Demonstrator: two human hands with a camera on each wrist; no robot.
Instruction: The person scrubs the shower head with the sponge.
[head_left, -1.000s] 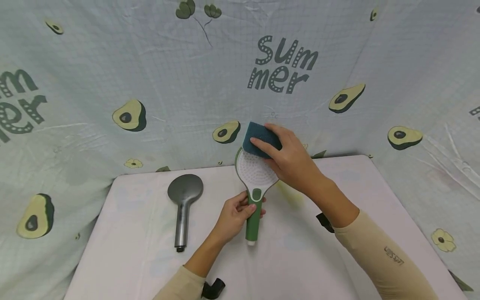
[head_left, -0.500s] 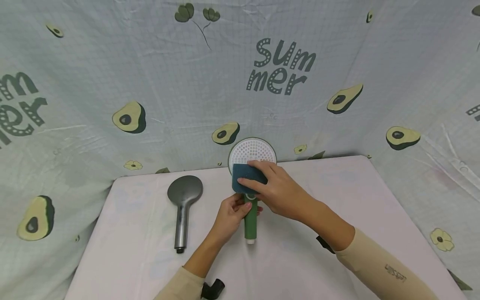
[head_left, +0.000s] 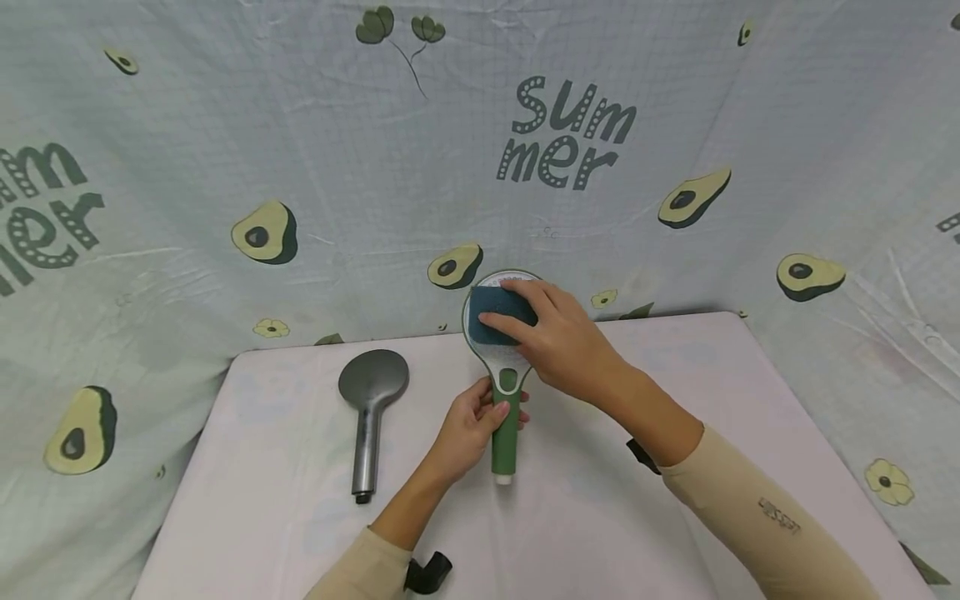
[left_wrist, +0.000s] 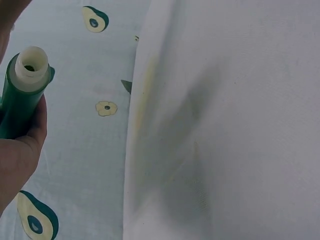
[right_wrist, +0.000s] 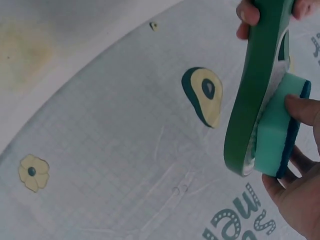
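The person's right hand (head_left: 558,337) has its fingers curled over a blue-green sponge (head_left: 501,315), pressing it flat against the white perforated face of a green shower head (head_left: 504,367); from the right wrist view the thumb sits on one edge and the fingers wrap the other, so the sponge is pinched as well as pushed. The left hand (head_left: 468,429) is closed round the green handle, holding the head raised off the table with its face tilted toward the person and the white threaded end pointing down toward the cloth. The sponge covers the upper and middle part of the spray face, while the lower part near the green button shows bare. I'd judge the scrubbing to be under way rather than finished, since I can't tell from here which patches of the face are already clean. A second shower head, grey (head_left: 369,408), lies flat on the table (head_left: 660,517) to the left, well apart from both hands and untouched. The table is draped in pale cloth, with open surface to the right and in front of the hands. The avocado-print backdrop (head_left: 225,167) hangs close behind the raised head, so there is little room that way.
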